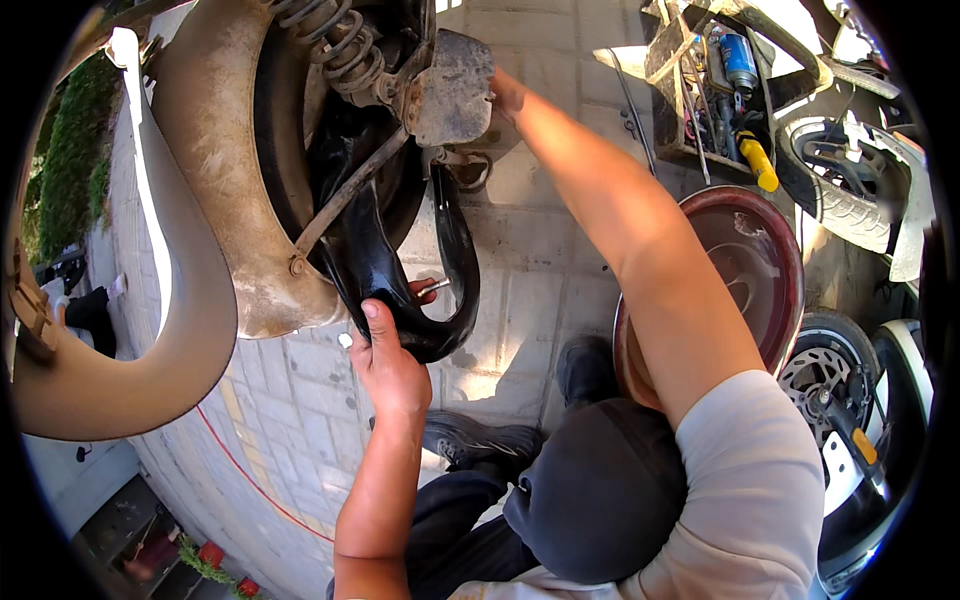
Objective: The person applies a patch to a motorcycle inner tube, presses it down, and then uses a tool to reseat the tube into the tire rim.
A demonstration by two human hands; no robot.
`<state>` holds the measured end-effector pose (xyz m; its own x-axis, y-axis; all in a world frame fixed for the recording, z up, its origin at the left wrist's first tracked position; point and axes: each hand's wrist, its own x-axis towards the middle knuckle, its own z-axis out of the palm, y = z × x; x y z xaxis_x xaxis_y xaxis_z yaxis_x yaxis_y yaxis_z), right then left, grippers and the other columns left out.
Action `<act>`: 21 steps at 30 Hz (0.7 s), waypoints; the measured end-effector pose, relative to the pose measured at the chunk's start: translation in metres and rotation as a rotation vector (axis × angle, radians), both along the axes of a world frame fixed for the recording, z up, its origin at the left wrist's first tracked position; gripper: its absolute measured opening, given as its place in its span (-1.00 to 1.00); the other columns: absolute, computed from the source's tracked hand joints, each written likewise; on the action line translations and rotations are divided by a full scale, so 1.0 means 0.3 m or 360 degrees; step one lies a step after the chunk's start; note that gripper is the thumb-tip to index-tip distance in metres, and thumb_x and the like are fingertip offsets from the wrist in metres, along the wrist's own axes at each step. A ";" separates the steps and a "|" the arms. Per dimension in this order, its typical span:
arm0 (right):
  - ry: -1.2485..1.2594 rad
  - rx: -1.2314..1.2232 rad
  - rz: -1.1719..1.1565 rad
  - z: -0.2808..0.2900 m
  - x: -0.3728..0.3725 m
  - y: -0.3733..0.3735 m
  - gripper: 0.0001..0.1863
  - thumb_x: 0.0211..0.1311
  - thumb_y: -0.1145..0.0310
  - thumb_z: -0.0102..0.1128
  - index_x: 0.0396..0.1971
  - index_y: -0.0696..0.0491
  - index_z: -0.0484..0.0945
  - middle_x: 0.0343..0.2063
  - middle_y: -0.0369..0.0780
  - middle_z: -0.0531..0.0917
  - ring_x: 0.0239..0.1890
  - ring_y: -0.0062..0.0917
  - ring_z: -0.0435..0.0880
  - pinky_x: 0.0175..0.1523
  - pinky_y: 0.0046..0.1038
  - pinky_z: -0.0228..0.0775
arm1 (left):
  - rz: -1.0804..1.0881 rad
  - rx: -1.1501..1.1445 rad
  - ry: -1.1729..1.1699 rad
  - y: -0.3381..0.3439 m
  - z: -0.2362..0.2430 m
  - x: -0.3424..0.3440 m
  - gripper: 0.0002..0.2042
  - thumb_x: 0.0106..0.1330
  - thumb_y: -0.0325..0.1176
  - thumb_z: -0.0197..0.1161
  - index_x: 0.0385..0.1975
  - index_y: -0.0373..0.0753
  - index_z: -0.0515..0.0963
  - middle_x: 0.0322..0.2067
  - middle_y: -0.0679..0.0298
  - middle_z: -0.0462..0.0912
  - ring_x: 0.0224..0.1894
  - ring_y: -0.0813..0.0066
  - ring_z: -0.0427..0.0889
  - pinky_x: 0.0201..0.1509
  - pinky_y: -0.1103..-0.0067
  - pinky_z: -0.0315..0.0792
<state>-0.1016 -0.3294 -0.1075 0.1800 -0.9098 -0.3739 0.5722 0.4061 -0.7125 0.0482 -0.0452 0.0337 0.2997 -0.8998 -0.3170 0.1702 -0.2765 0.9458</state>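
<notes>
Nearby, crate (668,120) holds blue can (738,62), yellow-handled tool (757,160); basin (791,255) stands on paving (530,310). Left hand (393,375) grips black inner tube (458,250); right hand (507,95) mostly hidden, grip unclear.

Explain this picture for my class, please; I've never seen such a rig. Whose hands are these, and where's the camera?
There is no robot here: these are a person's bare hands. The picture comes from a wide fisheye camera on that person's head, looking down, so straight edges bend near the rim.

The left hand holds a black tube near its metal valve, beside a dusty mudguard. The right hand is mostly hidden behind a plate, so its grip can't be seen.

On the paving, to the right, stand a basin and a toolbox.
</notes>
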 end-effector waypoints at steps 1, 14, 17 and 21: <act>-0.0007 -0.0060 0.0024 0.007 0.019 0.012 -0.62 0.37 0.15 0.06 0.05 0.04 0.55 -0.09 -0.27 0.65 -0.05 -0.48 0.63 0.07 -0.45 0.47 | 0.0028 -0.0003 -0.0028 -0.002 -0.004 0.019 -0.49 0.47 0.05 -0.03 0.09 -0.32 0.37 -0.16 0.04 0.64 -0.15 0.30 0.63 0.02 0.49 0.38; 0.2438 -0.2042 0.0914 0.513 -0.044 -0.103 -0.73 -0.01 0.38 0.25 -0.26 0.11 0.66 -0.24 -0.03 0.69 -0.18 -0.16 0.66 -0.11 -0.16 0.50 | -0.0028 0.0071 0.0037 0.009 -0.034 0.032 -0.49 0.47 0.05 -0.04 0.06 -0.36 0.38 -0.14 0.03 0.62 -0.14 0.30 0.62 -0.06 0.45 0.51; 0.2375 -0.1963 0.1051 0.529 -0.021 -0.139 -0.74 -0.05 0.40 0.26 -0.30 0.14 0.64 -0.27 -0.01 0.67 -0.19 -0.08 0.63 -0.12 -0.13 0.48 | -0.0061 0.0080 0.0002 0.007 -0.024 0.035 -0.48 0.47 0.06 -0.04 0.06 -0.36 0.38 -0.14 0.04 0.62 -0.14 0.31 0.62 -0.08 0.46 0.52; 0.1994 -0.2381 0.0196 0.542 0.029 -0.128 -0.76 0.00 0.35 0.29 -0.34 0.16 0.62 -0.26 0.01 0.65 -0.17 -0.06 0.61 -0.10 -0.12 0.45 | -0.0037 0.0127 0.0023 0.014 -0.054 0.061 -0.49 0.47 0.05 -0.03 0.06 -0.35 0.38 -0.14 0.07 0.63 -0.13 0.33 0.62 -0.08 0.45 0.52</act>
